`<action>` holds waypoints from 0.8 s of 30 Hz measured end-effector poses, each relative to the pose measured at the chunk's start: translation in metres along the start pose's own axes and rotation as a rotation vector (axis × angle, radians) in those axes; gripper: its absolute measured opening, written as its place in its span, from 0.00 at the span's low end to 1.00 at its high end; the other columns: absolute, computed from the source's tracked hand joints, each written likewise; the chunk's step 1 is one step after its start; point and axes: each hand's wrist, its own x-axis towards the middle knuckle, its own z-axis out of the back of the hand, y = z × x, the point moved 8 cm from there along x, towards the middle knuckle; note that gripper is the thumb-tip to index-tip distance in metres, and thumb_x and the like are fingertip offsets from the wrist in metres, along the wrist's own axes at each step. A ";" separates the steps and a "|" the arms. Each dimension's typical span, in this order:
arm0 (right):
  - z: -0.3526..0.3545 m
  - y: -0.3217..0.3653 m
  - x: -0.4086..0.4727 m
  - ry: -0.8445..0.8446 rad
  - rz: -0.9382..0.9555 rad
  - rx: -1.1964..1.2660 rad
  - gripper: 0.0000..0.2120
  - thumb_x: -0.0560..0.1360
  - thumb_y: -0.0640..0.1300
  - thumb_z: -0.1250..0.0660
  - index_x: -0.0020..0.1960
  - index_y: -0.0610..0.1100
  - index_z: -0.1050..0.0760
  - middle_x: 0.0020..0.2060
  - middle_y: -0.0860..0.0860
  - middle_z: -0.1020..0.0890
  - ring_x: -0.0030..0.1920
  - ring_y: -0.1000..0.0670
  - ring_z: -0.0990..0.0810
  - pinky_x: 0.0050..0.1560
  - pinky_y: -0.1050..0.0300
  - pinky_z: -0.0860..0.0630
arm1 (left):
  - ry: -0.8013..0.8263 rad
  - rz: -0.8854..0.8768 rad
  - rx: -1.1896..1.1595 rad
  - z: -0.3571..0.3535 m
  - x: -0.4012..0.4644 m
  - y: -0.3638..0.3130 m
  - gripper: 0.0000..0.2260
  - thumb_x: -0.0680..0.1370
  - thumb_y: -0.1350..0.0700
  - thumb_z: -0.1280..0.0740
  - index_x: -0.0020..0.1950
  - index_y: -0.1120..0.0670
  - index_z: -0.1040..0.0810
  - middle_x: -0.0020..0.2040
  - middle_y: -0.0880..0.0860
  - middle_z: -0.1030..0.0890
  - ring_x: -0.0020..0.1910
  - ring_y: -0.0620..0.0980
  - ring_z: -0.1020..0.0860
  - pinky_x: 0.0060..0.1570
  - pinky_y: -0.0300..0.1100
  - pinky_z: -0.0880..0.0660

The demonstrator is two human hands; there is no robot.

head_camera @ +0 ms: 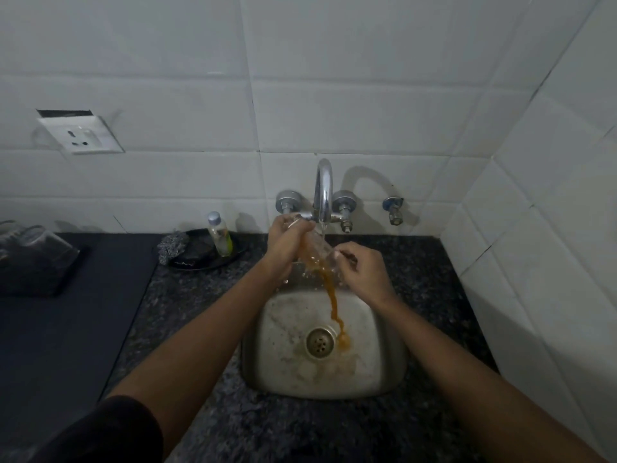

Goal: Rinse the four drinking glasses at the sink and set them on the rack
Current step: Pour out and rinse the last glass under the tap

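One glass under the tap, orange dregs going down

Far left on the dark counter sits a black rack [40,262] with upturned clear glasses [36,240] on it; I cannot count them. Right of that, a black dish [200,259] holds a steel scrubber [172,245] and a small bottle [219,233]. At the middle, my left hand [283,245] is wrapped around the upper end of the glass [317,252], which I tilt beneath the faucet [323,192]. Orange liquid [334,309] streams from it into the steel sink [267,355], pooling beside the drain [320,342]. My right hand [364,272] pinches the glass's lower end with curled fingers. I judge this the rinsing step, mid-pour. Next calls for running water until it comes clear, then carrying the glass left to the rack.
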 end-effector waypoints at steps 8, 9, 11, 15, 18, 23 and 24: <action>-0.009 -0.002 -0.003 0.042 0.023 -0.197 0.24 0.80 0.40 0.29 0.75 0.41 0.26 0.70 0.45 0.21 0.69 0.47 0.22 0.71 0.51 0.26 | 0.045 -0.405 0.325 -0.011 -0.007 -0.040 0.17 0.75 0.61 0.24 0.60 0.52 0.25 0.52 0.49 0.17 0.50 0.42 0.17 0.52 0.42 0.18; -0.009 -0.002 -0.003 0.040 0.021 -0.189 0.25 0.80 0.40 0.29 0.76 0.41 0.27 0.71 0.45 0.22 0.70 0.47 0.23 0.72 0.51 0.26 | 0.062 -0.439 0.353 -0.013 -0.008 -0.042 0.17 0.75 0.59 0.24 0.60 0.52 0.25 0.53 0.48 0.17 0.51 0.42 0.17 0.53 0.42 0.19; -0.010 0.003 -0.003 0.030 0.046 -0.173 0.26 0.80 0.40 0.29 0.77 0.41 0.28 0.72 0.44 0.23 0.71 0.46 0.24 0.72 0.50 0.26 | 0.087 -0.468 0.368 -0.016 -0.009 -0.044 0.17 0.76 0.56 0.24 0.61 0.52 0.25 0.55 0.47 0.17 0.54 0.43 0.17 0.54 0.41 0.19; -0.010 0.030 -0.007 -0.003 0.218 -0.179 0.26 0.81 0.38 0.30 0.78 0.40 0.30 0.71 0.43 0.23 0.71 0.47 0.25 0.72 0.57 0.29 | 0.011 -0.358 0.286 -0.009 -0.003 -0.034 0.15 0.75 0.50 0.25 0.58 0.50 0.24 0.52 0.49 0.16 0.52 0.48 0.17 0.52 0.45 0.18; -0.007 0.046 -0.006 -0.067 0.333 -0.127 0.24 0.83 0.35 0.35 0.78 0.39 0.31 0.72 0.42 0.24 0.73 0.47 0.25 0.74 0.55 0.29 | 0.083 -0.099 0.066 -0.012 0.000 -0.012 0.11 0.79 0.54 0.29 0.59 0.58 0.20 0.51 0.56 0.16 0.50 0.55 0.17 0.49 0.50 0.18; -0.004 0.039 0.008 -0.260 0.253 0.037 0.20 0.76 0.26 0.33 0.66 0.37 0.19 0.62 0.44 0.15 0.63 0.49 0.16 0.63 0.50 0.19 | 0.319 0.067 -0.192 -0.026 -0.004 0.006 0.09 0.82 0.55 0.33 0.55 0.58 0.18 0.50 0.58 0.16 0.48 0.56 0.17 0.45 0.47 0.19; -0.003 0.039 0.010 -0.281 0.238 0.056 0.17 0.77 0.28 0.33 0.64 0.37 0.17 0.59 0.43 0.14 0.61 0.49 0.15 0.61 0.50 0.18 | 0.366 0.094 -0.230 -0.028 -0.004 0.009 0.10 0.83 0.53 0.34 0.56 0.58 0.18 0.50 0.58 0.15 0.49 0.56 0.17 0.48 0.48 0.19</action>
